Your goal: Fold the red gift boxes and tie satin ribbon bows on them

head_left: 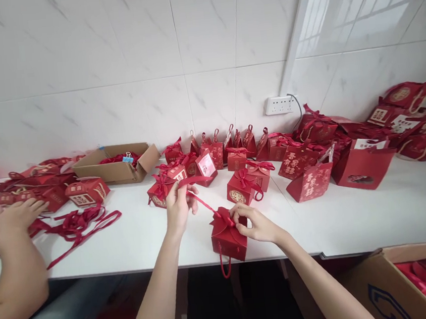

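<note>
A small red gift box (229, 245) with a cord handle stands at the table's front edge, the cord hanging over it. On its top lies a red ribbon (204, 202), one length of which runs up to the left. My left hand (178, 209) is closed on that raised length, with a tail sticking out past the fingers. Against the top of the box, my right hand (253, 221) pinches the ribbon close to the middle. Just behind are finished-looking red boxes with bows (241, 187).
Several red gift boxes (310, 179) line the back of the white table (275, 244). A cardboard box (112, 176) stands at the back left. At far left, a co-worker's hand (17, 215) is near loose ribbons (79, 224). A carton (378, 284) sits lower right.
</note>
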The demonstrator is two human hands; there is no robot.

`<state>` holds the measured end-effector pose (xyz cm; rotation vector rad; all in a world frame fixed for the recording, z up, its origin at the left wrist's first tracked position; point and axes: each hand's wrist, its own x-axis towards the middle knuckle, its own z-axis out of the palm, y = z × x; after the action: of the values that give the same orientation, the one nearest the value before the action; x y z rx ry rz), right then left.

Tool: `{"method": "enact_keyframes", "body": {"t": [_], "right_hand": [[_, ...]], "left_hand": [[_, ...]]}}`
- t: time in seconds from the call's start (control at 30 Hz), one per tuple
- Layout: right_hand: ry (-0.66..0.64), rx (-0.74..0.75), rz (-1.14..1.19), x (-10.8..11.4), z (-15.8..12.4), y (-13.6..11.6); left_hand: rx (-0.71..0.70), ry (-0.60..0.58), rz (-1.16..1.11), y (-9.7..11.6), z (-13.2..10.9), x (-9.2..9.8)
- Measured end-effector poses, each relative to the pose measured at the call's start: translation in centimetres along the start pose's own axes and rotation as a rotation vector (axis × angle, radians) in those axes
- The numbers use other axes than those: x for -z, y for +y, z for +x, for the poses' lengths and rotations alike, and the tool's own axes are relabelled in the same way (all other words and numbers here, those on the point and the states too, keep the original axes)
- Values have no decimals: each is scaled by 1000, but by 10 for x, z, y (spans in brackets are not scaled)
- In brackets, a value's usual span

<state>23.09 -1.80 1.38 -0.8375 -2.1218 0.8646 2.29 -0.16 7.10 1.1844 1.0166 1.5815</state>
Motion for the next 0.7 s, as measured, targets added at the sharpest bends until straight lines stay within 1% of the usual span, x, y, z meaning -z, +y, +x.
{"method": "enact_keyframes", "body": {"t": [0.07, 0.17, 0.23, 0.33, 0.4, 0.5, 0.53, 0.6, 0.7], "right_hand": [[16, -23, -72, -3, 3, -4], [64, -85, -143, -7, 8, -8], [96, -111, -56, -7, 11, -8], [111, -154, 257, -3, 12, -5], [159, -199, 481, 3, 13, -4], [287, -228, 796, 13, 17, -11], [299, -226, 891, 17, 20, -16], [252, -229, 1031, 26, 25, -27], [160, -266, 1080, 40, 34, -39]], "left_hand": [[-61, -61, -35, 12, 6, 2], [-107, -224, -23, 27, 11, 7], [-97, -352, -28, 34, 13, 12], [-69, -501, -29, 39, 19, 20], [-57, -522, 18, 40, 24, 22], [-35, -476, 89, 41, 30, 23], [-29, -464, 97, 43, 31, 22], [-25, -466, 96, 46, 33, 19], [-13, -453, 73, 51, 35, 14]]}}
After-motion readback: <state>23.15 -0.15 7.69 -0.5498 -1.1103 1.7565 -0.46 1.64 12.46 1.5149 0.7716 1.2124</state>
